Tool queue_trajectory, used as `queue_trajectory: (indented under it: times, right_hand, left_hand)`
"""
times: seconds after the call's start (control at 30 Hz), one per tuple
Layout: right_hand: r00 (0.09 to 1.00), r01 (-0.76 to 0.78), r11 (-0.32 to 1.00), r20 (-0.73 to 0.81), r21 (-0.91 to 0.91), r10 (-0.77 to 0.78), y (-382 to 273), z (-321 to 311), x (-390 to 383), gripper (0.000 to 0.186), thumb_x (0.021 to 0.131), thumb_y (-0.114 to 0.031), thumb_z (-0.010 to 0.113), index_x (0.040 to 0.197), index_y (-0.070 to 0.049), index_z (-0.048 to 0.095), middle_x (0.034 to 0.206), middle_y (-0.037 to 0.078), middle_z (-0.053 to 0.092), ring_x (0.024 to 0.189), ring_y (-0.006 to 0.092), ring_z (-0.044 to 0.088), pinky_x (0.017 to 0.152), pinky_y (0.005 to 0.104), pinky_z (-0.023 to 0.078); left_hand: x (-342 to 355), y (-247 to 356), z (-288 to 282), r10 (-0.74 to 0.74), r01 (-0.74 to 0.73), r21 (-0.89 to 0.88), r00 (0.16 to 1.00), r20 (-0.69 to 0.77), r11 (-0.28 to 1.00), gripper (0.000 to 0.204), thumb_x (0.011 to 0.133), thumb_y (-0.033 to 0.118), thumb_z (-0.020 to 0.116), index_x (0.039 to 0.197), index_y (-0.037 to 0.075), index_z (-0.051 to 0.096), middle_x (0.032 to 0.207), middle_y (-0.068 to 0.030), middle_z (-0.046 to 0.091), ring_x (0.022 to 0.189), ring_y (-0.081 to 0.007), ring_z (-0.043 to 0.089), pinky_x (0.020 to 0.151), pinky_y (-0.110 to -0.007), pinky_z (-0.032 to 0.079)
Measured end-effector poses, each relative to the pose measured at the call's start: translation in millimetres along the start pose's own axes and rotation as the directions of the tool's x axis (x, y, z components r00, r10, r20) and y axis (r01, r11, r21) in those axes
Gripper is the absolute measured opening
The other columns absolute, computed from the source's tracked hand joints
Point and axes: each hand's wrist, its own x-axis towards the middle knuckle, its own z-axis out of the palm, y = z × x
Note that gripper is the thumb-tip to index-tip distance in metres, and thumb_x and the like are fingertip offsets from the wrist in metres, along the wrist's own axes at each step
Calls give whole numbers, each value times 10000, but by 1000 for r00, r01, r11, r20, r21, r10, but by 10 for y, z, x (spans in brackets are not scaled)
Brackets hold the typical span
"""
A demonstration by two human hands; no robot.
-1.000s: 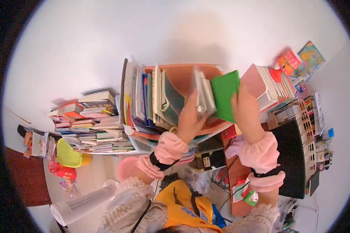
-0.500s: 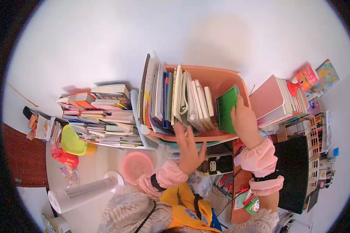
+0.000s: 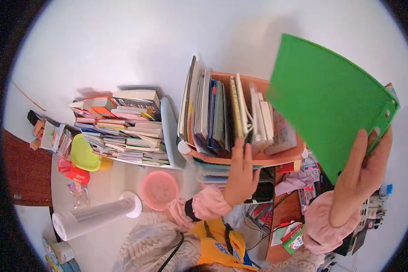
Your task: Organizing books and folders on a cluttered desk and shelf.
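My right hand (image 3: 365, 174) grips a green folder (image 3: 322, 99) by its edge with the round holes. The folder is raised above the right side of an orange bin (image 3: 226, 157), its wide face turned to me. It covers much of what lies behind it. Over the bin's front rim reaches my left hand (image 3: 242, 179), its fingers stretched out and their tips at the yellowish book (image 3: 236, 106). Several books and folders (image 3: 208, 109) stand upright in the bin. A clear plastic sleeve (image 3: 283, 133) leans at its right end.
To the left, a pale blue bin (image 3: 171, 131) holds stacked books (image 3: 127, 122). A pink basin (image 3: 159, 190) and a white tower-shaped appliance (image 3: 97, 217) are on the floor. Cables (image 3: 254, 226) and a wooden surface (image 3: 279, 251) lie below the orange bin.
My right hand has lifted the green folder out of the bin, up and to the right. My left hand has moved right and up to the books. The orange bin appears farther right.
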Motion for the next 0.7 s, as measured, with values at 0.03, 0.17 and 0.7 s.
queue_trajectory:
  times: [0.03, 0.17, 0.7]
  right_hand:
    - [1000, 3, 1000, -2, -11, -3, -68, -19, -26, 403, 872, -82, 485, 1260, 4, 423, 1088, 237, 556, 951, 294, 604, 780, 325, 479]
    - [972, -164, 985, 177, 46, 154, -482, 105, -163, 399, 881, 18, 445, 1276, 49, 397, 1154, 113, 519, 1004, 141, 500, 870, 262, 403]
    - [756, -6, 982, 642, -188, 127, -91, 1148, -363, 498, 833, -133, 483, 1264, 58, 323, 691, 185, 617, 563, 324, 622, 453, 413, 495]
  left_hand:
    - [29, 49, 65, 35, -35, -17, 999, 18, 999, 721, 744, 29, 574, 1332, -111, 182, 1376, -337, 147, 1274, -480, 200, 1054, -478, 205]
    - [-77, -70, 334, 73, -94, 112, 981, 181, 989, 631, 753, 77, 571, 1274, -117, 272, 1325, -342, 234, 1254, -475, 237, 1046, -484, 235]
    - [-321, -379, -160, -77, 71, -107, 996, -52, 992, 677, 743, 53, 614, 1304, -53, 250, 1382, -280, 189, 1273, -445, 213, 1041, -463, 207]
